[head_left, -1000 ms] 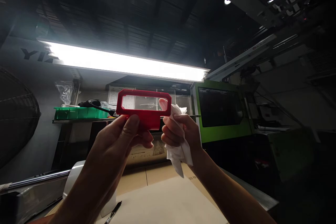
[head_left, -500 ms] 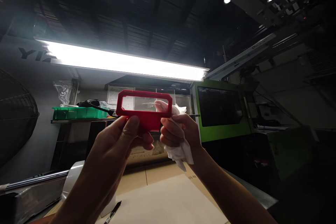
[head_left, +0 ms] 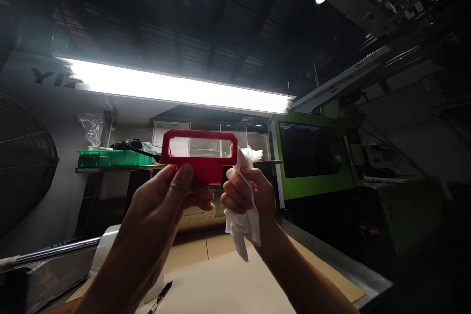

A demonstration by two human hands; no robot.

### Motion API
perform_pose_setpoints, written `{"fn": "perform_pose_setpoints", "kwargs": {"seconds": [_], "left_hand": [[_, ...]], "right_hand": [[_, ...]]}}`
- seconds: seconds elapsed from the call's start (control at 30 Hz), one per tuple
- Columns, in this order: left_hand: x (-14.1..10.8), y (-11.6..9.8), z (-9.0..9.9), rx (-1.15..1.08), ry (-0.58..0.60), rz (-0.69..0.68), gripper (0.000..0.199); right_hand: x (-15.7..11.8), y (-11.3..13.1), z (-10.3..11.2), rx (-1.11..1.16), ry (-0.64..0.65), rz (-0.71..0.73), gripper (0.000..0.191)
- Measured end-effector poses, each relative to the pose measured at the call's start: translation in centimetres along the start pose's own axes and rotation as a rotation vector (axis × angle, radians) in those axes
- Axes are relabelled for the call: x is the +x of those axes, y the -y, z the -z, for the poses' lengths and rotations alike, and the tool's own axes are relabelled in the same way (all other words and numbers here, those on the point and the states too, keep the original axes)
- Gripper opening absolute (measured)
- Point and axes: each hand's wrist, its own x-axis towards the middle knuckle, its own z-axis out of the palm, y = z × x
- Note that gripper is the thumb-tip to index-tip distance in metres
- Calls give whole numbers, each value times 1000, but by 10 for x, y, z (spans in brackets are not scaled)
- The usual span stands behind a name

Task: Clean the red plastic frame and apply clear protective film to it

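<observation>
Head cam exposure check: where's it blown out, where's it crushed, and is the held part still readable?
Head view: the tube light is clipped white with haze around it; ceiling and right side are crushed to near black. The red frame in the left hand stays sharp and saturated; the white cloth in the right hand reads fine. Edges bow from the wide lens.

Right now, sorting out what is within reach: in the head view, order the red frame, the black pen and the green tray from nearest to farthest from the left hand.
1. Red frame: pinched in the left hand, held up in front.
2. Black pen: below the hand, lying on the cardboard sheet.
3. Green tray: on the shelf behind, to the left.
</observation>
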Motion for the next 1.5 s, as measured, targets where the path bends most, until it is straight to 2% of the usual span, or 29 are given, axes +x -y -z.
{"fn": "perform_pose_setpoints", "kwargs": {"seconds": [0.33,0.43,0.57,0.7,0.77,0.83,0.9,0.97,1.03,1.13,1.2,1.27,1.37,1.5], "left_hand": [[-4,3,2,-17,19,11,25],[-4,3,3,-1,5,28,23],[-5,3,2,2,-5,33,23],[-5,3,3,-30,4,45,23],[-5,3,4,-22,15,31,24],[-4,4,5,1,9,9,23],[-4,4,5,34,-16,-12,22],[-5,5,5,70,-46,-26,21],[-4,5,4,103,-59,-35,21],[-4,4,2,133,-74,-53,21],[-4,3,1,146,-76,-63,20],[-5,1,-1,157,-72,-66,18],[-6,-1,-4,176,-80,-68,16],[-7,-2,-4,187,-88,-75,16]], "right_hand": [[6,4,-7,7,123,-31,20],[6,4,-5,3,74,15,27],[6,3,2,-48,-60,68,24],[11,-1,5,-189,-15,-38,29],[11,-2,6,-274,-38,-27,30],[9,0,6,-415,-160,98,29],[2,6,5,-668,-321,348,28],[-7,14,2,-1035,-399,648,24],[-16,22,-5,-1432,-322,902,19],[-23,29,-19,-1883,-87,1105,24],[-23,30,-26,-2066,1,1161,29],[-22,29,-31,-2201,24,1179,31],[-20,27,-35,-2336,30,1111,31],[-18,26,-39,-2387,49,1044,26]]}}
